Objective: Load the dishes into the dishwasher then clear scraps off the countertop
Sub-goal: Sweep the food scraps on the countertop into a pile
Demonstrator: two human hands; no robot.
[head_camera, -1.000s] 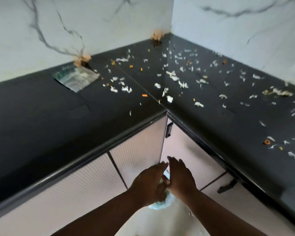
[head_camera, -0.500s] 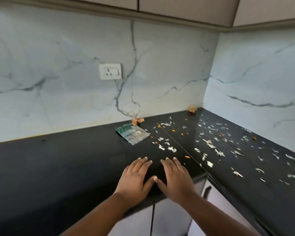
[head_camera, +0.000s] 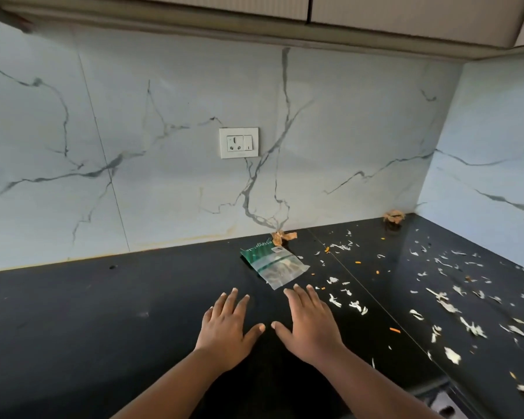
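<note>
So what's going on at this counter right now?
A person has both hands flat on the black countertop, the left hand beside the right hand, holding nothing. A plastic packet lies just beyond the fingers. White and orange scraps cover the counter to the right, none cleared yet.

Both forearms extend forward from the lower edge of the view, bare to the wrist. Left hand (head_camera: pixel 226 329) and right hand (head_camera: pixel 310 323) lie palm-down, side by side, fingers straight and slightly spread, holding nothing; the two thumb tips point toward each other, just apart.
</note>
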